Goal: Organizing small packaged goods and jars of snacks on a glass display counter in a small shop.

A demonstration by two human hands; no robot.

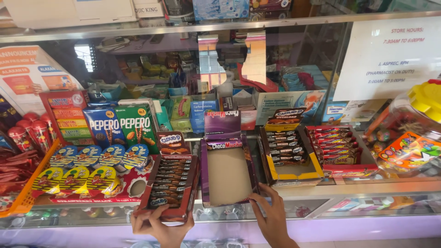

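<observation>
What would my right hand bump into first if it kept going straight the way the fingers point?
The right hand already touches the empty purple display box at its front corner; straight on, it would probably press along that box's right wall, though depth is unclear.

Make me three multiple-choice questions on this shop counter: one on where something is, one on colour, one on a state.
1. Which display box does the left hand grip?
A. brown box of chocolate bars
B. yellow-lined box
C. red box

2. What colour is the box that the right hand touches?
A. green
B. purple
C. orange

3. What state is that box in?
A. full
B. sealed
C. empty

Answers: 1 A, the fingers wrap its front edge at the counter's edge. 2 B, its walls and flap are purple. 3 C, only its bare cardboard floor shows.
</observation>
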